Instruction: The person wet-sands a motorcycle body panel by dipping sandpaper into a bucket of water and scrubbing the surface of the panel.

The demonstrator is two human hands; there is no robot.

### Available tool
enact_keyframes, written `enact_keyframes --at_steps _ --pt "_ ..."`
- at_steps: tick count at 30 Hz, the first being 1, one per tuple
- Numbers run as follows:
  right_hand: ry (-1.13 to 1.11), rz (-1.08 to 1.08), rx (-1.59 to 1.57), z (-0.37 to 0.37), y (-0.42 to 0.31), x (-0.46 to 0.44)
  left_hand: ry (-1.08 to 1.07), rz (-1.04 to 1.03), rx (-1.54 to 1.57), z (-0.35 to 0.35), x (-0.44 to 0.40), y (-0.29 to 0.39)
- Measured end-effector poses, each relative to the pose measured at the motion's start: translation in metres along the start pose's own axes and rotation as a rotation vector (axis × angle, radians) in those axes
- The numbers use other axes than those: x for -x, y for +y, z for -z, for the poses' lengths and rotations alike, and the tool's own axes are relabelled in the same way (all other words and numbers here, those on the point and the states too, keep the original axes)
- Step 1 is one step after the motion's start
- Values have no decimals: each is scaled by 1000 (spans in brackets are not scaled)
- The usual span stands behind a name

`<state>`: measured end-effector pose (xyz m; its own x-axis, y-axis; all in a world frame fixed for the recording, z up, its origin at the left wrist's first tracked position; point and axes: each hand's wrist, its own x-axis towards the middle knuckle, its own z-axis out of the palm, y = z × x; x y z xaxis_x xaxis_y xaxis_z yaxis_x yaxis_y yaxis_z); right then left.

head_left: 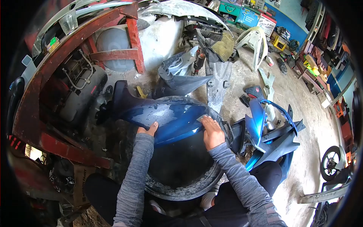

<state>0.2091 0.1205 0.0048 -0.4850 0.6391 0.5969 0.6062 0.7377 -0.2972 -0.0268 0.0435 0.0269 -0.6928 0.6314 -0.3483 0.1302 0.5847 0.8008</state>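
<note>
The left hand (148, 129) clasps the lower edge of a scuffed blue motorcycle panel (176, 125) over a round black tub (177, 192), while the right hand (213, 132) rests fingers on the panel, its grip unclear.

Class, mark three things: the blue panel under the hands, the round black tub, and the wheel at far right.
Blue panel (174, 123): head view, middle of its upper face.
Round black tub (177, 194): head view, near rim.
Wheel (330, 163): head view, hub.
</note>
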Motion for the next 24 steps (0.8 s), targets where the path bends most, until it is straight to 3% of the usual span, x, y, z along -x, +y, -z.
enact_keyframes --at_steps 4,6,10,13,20,24 --pt "-78 228 88 4 -43 10 -16 23 6 1 1 1" --pt "-53 229 33 3 -46 13 -32 -80 107 0 2 -3" --pt "15 -46 -71 0 0 -3 -3 -11 73 2 6 5" --pt "-25 -113 -172 1 15 -6 20 25 0 3 3 5" --pt "-31 192 10 14 -33 10 -1 24 -24 5 0 4" --pt "27 -85 -82 8 1 -6 21 40 -65 2 -1 1"
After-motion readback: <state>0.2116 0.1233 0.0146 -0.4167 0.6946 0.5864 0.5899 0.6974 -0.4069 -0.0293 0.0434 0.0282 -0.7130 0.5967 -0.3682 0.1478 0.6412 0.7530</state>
